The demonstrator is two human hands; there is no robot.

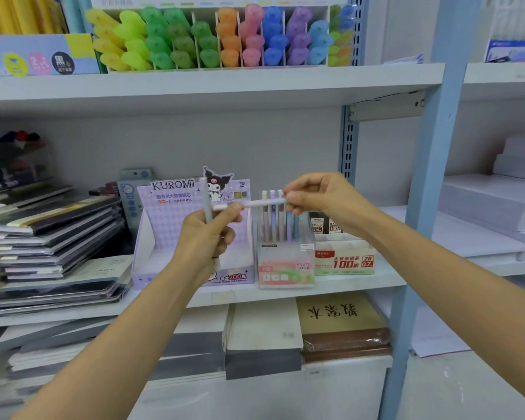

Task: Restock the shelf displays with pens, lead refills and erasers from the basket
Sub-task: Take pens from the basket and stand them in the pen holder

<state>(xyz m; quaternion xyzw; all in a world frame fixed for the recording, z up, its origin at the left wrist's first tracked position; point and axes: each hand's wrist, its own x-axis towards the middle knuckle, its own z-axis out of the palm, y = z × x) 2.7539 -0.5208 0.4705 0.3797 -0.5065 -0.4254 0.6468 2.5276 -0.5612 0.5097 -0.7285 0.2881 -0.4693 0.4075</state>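
Your right hand (319, 197) pinched one end of pastel pen (255, 203), held level. Your left hand (208, 230) gripped upright blue pen (206, 201), thumb at pastel pen's other end. Step looked like pen restocking, in front of Fruit Soda pen box (285, 265). Next move called for turning pen upright over free slot.

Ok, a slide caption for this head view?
Right hand pinches a level pastel pen, its far end at the left hand, which grips an upright blue pen, before the Fruit Soda display.
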